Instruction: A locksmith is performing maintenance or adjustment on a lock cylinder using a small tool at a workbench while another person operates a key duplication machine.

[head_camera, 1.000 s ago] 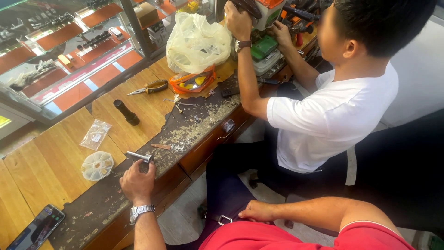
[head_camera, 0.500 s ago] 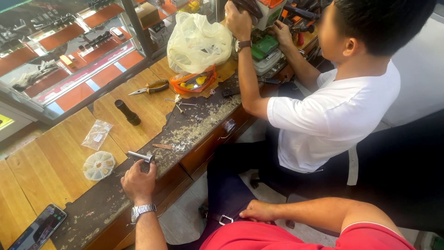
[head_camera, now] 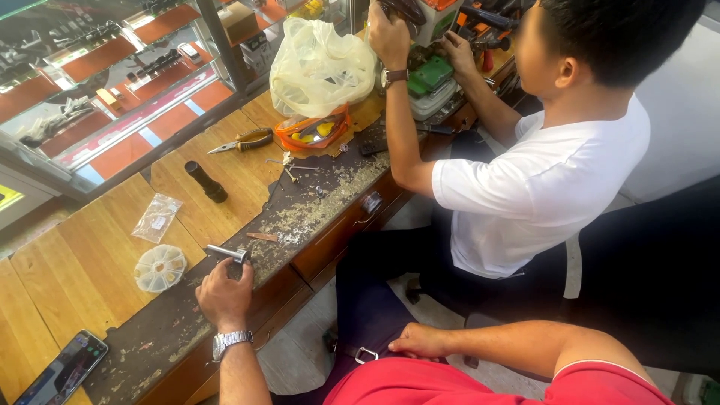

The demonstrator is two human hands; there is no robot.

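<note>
A long wooden workbench (head_camera: 90,262) runs from the near left to the far right, its near edge covered by a dark strip (head_camera: 300,210) littered with pale filings. Behind it, on the far left, stand glass display cases (head_camera: 112,82) with red-lined shelves. On the right a co-worker in a white shirt (head_camera: 540,187) sits at the bench, both hands raised to a machine with green parts (head_camera: 431,75) at the far end, next to a bulging pale plastic bag (head_camera: 322,67) that rests on an orange tray (head_camera: 311,131). The person's left hand (head_camera: 223,294), with a metal watch (head_camera: 231,341) on its wrist, lies on the dark strip at the near left, fingers curled closed around one end of a small metal cylinder (head_camera: 226,253) that points away to the left. The right hand (head_camera: 421,341) rests flat and loosely spread on the person's own lap, holding nothing, just beside a metal buckle (head_camera: 365,354). Near the left hand sit a round clear parts box (head_camera: 159,268) and a small clear bag (head_camera: 157,217); farther off lie a black cylinder (head_camera: 206,182) and pliers (head_camera: 244,141). A smartphone (head_camera: 64,369) lies at the near left corner.
</note>
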